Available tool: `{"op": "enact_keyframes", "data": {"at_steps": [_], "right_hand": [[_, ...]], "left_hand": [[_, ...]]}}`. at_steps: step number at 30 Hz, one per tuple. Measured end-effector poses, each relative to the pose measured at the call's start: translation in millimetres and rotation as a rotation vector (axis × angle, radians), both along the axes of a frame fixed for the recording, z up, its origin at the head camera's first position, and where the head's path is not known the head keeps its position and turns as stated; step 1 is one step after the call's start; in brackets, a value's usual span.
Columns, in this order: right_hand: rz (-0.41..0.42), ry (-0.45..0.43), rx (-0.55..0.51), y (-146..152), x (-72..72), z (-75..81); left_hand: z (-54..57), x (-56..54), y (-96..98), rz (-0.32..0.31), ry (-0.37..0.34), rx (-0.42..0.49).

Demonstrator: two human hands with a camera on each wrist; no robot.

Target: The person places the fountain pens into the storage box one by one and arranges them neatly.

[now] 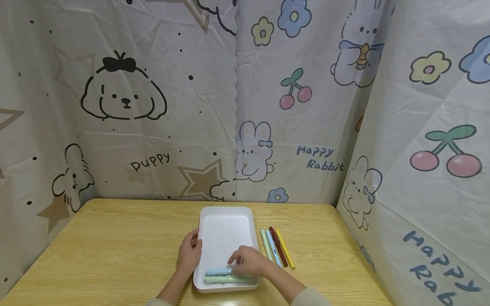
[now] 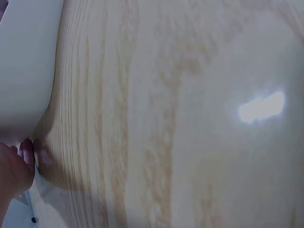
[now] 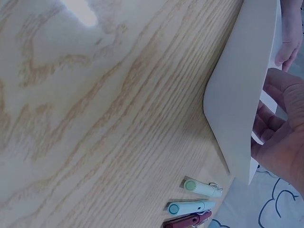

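Note:
A white tray [image 1: 226, 238] lies lengthwise on the table. Within its near end, a light blue pen [image 1: 218, 272] and a light green pen [image 1: 223, 279] lie crosswise, side by side. My left hand [image 1: 189, 254] holds the tray's left side, thumb at the rim; the left wrist view catches its fingers beside the tray's outer wall. Over the near right part of the tray is my right hand [image 1: 250, 261], fingers bent downward and spread apart, covering the right ends of the pens. In the right wrist view its fingers [image 3: 273, 118] reach inside over the tray wall.
Right of the tray lie a light green pen [image 1: 266, 245], a light blue pen [image 1: 273, 248], a dark red pen [image 1: 278, 246] and a yellow pen [image 1: 285, 250], roughly parallel. Printed curtains [image 1: 206, 106] hang behind and beside the wooden table [image 1: 130, 242].

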State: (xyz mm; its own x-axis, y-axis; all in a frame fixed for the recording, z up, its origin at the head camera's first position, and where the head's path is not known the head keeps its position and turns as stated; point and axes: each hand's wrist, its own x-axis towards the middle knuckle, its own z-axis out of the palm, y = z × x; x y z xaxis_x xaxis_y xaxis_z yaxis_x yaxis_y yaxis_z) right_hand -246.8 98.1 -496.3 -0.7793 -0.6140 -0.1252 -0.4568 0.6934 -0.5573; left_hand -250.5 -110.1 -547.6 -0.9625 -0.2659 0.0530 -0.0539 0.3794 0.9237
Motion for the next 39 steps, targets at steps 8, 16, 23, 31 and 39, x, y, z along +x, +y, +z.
{"op": "enact_keyframes", "data": {"at_steps": [8, 16, 23, 31, 39], "right_hand": [[-0.008, 0.027, -0.017, 3.0, -4.9, 6.2], [-0.03, 0.004, -0.061, 9.1, -8.9, 14.1], [-0.049, 0.031, -0.069, 16.2, -12.0, 19.7], [-0.071, 0.06, -0.101, 26.1, -16.3, 23.6], [-0.121, 0.076, -0.127, 37.4, -20.3, 27.5]], "left_hand": [[0.4, -1.0, 0.3, -0.002, -0.004, 0.009], [-0.4, -0.3, 0.6, -0.002, 0.001, 0.001], [-0.1, 0.6, 0.3, -0.004, 0.007, 0.004], [-2.7, -0.7, 0.8, 0.002, 0.007, -0.003], [-4.3, -2.2, 0.7, 0.002, 0.009, -0.002]]}}
